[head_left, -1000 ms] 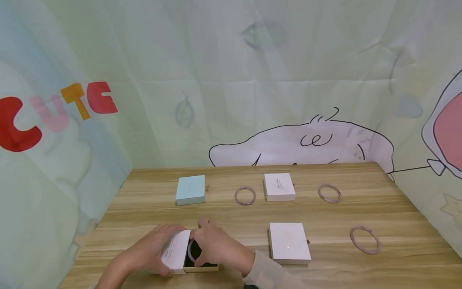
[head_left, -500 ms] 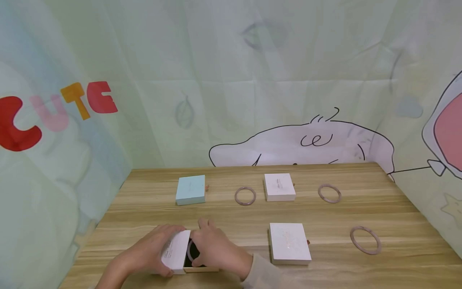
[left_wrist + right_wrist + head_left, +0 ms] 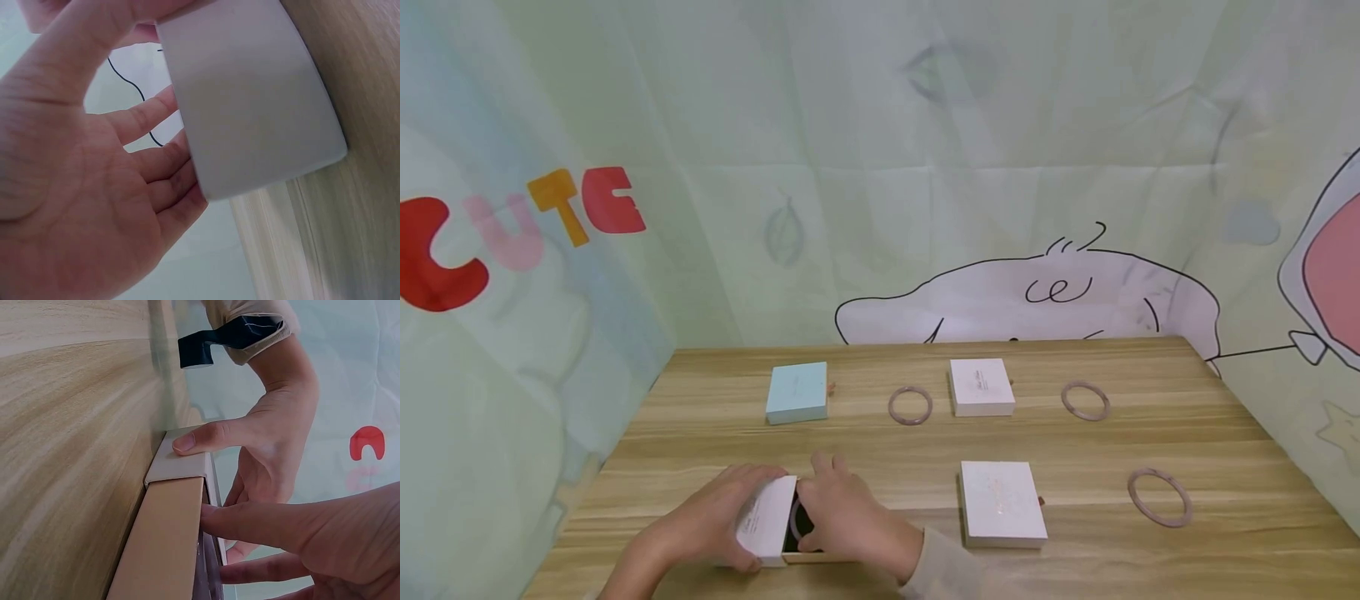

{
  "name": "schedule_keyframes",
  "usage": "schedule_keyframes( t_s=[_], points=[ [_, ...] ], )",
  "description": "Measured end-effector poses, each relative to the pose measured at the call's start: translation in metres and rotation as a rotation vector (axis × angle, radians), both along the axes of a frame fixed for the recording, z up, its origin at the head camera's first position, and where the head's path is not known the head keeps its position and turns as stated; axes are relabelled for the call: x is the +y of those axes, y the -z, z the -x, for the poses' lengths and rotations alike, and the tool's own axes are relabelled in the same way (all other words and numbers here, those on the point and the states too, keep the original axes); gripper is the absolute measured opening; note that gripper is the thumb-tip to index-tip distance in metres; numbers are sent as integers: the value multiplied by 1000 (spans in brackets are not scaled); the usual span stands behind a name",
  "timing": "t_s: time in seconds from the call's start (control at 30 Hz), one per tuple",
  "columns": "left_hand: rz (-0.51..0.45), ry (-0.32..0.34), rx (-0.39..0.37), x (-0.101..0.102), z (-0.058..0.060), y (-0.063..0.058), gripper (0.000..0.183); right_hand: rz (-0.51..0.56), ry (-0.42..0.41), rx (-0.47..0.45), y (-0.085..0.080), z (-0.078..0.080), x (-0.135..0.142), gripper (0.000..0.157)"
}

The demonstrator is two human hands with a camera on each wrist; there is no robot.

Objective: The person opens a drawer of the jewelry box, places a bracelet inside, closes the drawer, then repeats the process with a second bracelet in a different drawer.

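Observation:
At the table's near left, my left hand point(image 3: 707, 518) grips the white sleeve point(image 3: 767, 525) of a slide-out box between thumb and fingers. The sleeve's pale side point(image 3: 250, 103) fills much of the left wrist view. Its black-lined drawer, with a tan outer wall point(image 3: 164, 531), is pulled out to the right. A pale mauve bangle point(image 3: 793, 521) lies in the drawer, partly hidden under my right hand point(image 3: 844, 512). The thumb and fingers of that hand point(image 3: 350, 540) reach over the drawer's edge and pinch the bangle; their tips are partly hidden.
A light blue box point(image 3: 797, 393) stands at the back left, a bangle point(image 3: 891, 406) to its right. A white box point(image 3: 981, 387) and another bangle point(image 3: 1064, 402) follow. Nearer on the right are a larger white box point(image 3: 1002, 504) and a bangle point(image 3: 1132, 492). Printed curtains point(image 3: 737, 208) hang behind.
The right thumb has shifted slightly left inside the drawer and the right forearm has moved a little. The left hand, the sleeve and the other boxes stay in place.

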State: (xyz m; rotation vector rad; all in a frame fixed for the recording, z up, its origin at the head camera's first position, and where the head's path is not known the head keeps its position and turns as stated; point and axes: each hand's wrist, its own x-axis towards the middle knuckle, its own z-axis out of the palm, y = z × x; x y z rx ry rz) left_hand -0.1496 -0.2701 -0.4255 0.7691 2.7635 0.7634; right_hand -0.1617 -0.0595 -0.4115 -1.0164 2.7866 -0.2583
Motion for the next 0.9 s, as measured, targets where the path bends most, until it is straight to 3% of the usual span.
schedule_keyframes(
  t_s=[0.6,0.9],
  points=[
    [8,1,-1,0,0,0,100,-5,47,3,6,-1,-4,58],
    [-6,11,-6,-2,1,0,100,29,17,33,6,-1,-1,51]
  ],
)
